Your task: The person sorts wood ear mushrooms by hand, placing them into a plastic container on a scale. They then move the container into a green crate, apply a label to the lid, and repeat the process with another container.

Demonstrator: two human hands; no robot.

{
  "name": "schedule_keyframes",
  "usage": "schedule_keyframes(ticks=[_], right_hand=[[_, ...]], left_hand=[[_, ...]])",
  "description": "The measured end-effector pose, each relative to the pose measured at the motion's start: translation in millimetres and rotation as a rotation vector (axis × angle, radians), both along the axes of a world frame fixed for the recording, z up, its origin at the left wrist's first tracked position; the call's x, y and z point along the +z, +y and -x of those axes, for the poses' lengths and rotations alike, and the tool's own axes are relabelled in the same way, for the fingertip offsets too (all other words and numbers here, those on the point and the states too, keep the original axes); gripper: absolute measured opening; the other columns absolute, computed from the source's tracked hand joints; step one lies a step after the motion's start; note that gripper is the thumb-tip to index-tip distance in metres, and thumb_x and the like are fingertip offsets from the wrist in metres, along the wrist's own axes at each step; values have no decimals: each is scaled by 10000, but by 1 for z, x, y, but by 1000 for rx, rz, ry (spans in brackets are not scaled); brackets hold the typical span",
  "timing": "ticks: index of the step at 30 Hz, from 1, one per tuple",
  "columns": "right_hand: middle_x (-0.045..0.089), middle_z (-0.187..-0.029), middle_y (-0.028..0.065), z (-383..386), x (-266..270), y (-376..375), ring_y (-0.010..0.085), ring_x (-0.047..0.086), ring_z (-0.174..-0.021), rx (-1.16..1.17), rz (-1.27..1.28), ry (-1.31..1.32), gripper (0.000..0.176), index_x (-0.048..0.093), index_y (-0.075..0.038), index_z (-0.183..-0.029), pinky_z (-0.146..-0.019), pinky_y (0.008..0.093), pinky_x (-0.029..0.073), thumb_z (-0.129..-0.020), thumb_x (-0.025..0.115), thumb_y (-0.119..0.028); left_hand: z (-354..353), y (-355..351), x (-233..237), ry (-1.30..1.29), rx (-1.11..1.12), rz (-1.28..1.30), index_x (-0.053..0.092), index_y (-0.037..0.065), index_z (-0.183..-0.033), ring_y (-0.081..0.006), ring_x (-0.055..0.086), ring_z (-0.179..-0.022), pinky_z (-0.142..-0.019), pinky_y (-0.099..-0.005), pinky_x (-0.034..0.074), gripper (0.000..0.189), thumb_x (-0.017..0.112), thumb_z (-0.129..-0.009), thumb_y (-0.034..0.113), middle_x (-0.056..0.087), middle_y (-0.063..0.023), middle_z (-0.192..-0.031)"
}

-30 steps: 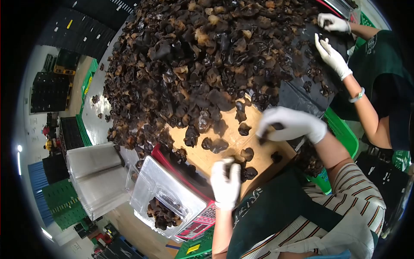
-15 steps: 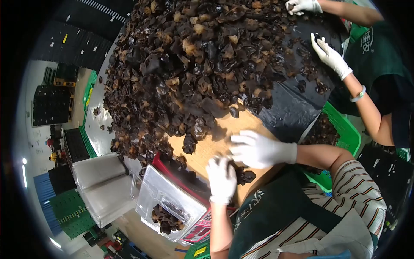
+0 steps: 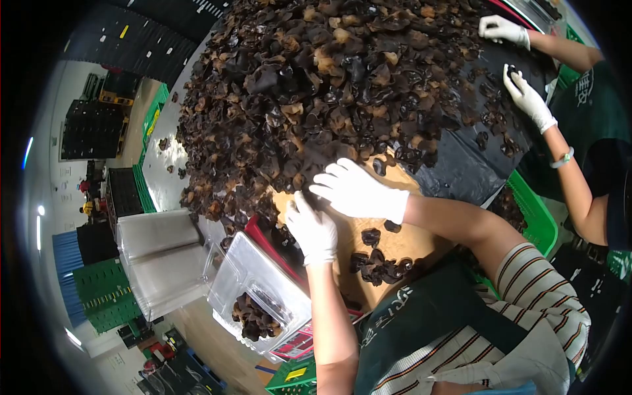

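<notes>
Holding dark fungus pieces, clear tray [image 3: 227, 286].

Bright overhead light; strong fisheye distortion, dark edges.

The board [image 3: 401, 247] by the heap looks like smooth, matt cardboard. Black plastic sheeting [image 3: 454, 164] shines in creases, the tray [image 3: 230, 266] is clear, glossy plastic, and the striped sleeve [image 3: 536, 276] is ribbed cloth.

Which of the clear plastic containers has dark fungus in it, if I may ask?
The clear container on the red scale: a clump of dark fungus lies in it, while the stacked containers beside it show none.
</notes>
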State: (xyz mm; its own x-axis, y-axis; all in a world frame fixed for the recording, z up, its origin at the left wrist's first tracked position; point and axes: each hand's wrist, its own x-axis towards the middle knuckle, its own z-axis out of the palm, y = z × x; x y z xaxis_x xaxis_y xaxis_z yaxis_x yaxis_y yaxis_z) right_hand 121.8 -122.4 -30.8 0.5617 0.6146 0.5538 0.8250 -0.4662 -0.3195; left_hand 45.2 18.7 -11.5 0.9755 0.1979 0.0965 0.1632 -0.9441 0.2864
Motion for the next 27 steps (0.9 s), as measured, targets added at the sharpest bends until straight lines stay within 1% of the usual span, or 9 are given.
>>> schedule_keyframes(ticks=[6,10,14,15,17,19,21,24,27], right_hand=[[580,-925,35,9,8,-26,216,517,-947,123,22,143,255,649,-106,-996,-918,382,372,-751,590,-147],[602,-1008,100,17,26,-56,269,547,-1004,171,-350,274,292,645,-59,-1077,-947,433,404,-787,619,-87],[631,-1049,109,18,61,-96,255,605,-976,34,-401,580,272,616,-12,-1105,-856,330,486,-852,611,-111],[636,-1088,102,20,74,-110,187,607,-1006,51,-621,1056,297,609,-8,-1131,-900,295,466,-839,554,3],[657,-1039,67,20,67,-137,128,598,-977,104,-758,1391,300,602,42,-1114,-897,276,463,-838,486,9],[681,-980,80,15,72,-173,128,628,-920,227,-487,1388,237,640,41,-1054,-815,261,489,-852,532,-20],[688,-981,96,9,85,-199,132,636,-896,527,-173,1395,229,659,23,-1046,-786,267,500,-845,569,-38],[699,-950,92,20,87,-197,151,653,-837,404,-81,1428,225,681,-17,-1018,-702,295,519,-817,667,-117],[690,-899,85,20,65,-156,198,656,-781,285,-194,997,178,695,-47,-970,-678,314,514,-817,673,-137]], left_hand=[[32,-26,6,-33,-128,-135,552,5,-1031,-340,527,-911,-752,-434,423,210,489,-833,39,557,-152,-963],[43,-22,10,-90,-47,75,547,26,-1013,-336,550,-818,-762,-399,433,179,535,-835,21,584,-142,-910],[51,-30,25,-153,100,148,552,36,-1006,-324,517,-909,-845,-394,416,196,573,-816,-7,575,-144,-920],[53,-33,27,-182,118,177,551,32,-1004,-318,513,-919,-853,-388,413,192,578,-817,-3,573,-143,-937],[59,-40,30,-182,130,358,549,28,-1009,-311,513,-948,-876,-378,407,197,595,-818,8,562,-145,-994],[65,-52,35,-118,120,658,547,26,-1023,-310,520,-985,-904,-368,402,218,616,-816,24,546,-152,-1071],[64,-72,65,195,-221,930,527,30,-1058,-269,504,-1048,-944,-357,396,288,663,-805,42,525,-149,-1102],[65,-94,75,87,-484,737,531,3,-1149,-350,504,-1072,-970,-399,388,408,673,-768,35,539,-176,-1109],[44,-73,56,35,-365,404,510,-2,-1168,-355,505,-1027,-948,-426,399,371,599,-808,3,509,-209,-1130]])
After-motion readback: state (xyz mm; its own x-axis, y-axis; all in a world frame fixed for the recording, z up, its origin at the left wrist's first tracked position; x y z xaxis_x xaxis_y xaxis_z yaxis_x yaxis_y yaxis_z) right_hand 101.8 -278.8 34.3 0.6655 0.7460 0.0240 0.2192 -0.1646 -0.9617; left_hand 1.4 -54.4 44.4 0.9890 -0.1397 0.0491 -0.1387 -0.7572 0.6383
